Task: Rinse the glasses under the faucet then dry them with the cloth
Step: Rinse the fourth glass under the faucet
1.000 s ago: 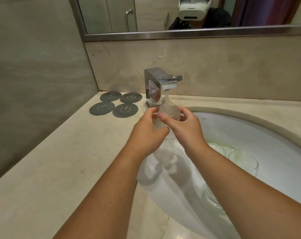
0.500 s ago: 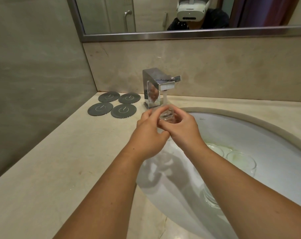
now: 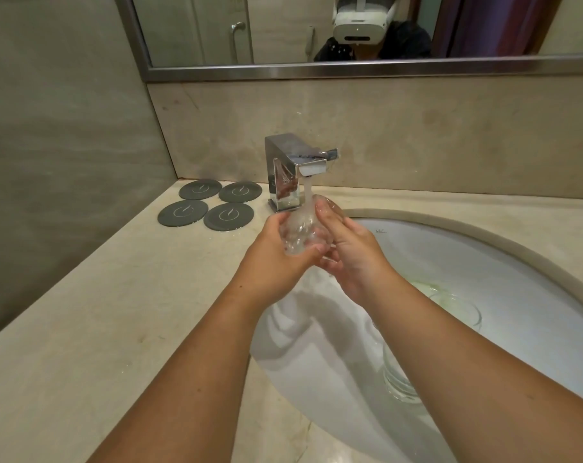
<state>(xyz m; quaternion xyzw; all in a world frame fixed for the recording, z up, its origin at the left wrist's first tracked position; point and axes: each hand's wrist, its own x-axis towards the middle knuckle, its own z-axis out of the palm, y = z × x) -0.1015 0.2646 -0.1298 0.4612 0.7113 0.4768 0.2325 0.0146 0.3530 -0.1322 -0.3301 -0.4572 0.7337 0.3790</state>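
A clear drinking glass (image 3: pixel 300 228) sits tilted under the stream running from the square chrome faucet (image 3: pixel 286 168). My left hand (image 3: pixel 276 252) cups it from the left and below. My right hand (image 3: pixel 347 248) grips it from the right, with fingertips over its upper side. Water runs over the glass and both hands. Two more clear glasses rest in the white sink basin (image 3: pixel 483 262): one (image 3: pixel 457 309) to the right of my right forearm, another (image 3: pixel 398 379) partly hidden beneath that forearm. No cloth is in view.
Several dark round coasters (image 3: pixel 213 205) lie on the beige stone counter (image 3: pixel 100 329) left of the faucet. A grey wall closes the left side. A framed mirror (image 3: pixel 317 68) hangs above the backsplash.
The glass has turned in my hands and now lies more tilted under the stream. My right fingers have moved up over its top, and both hands sit slightly lower.
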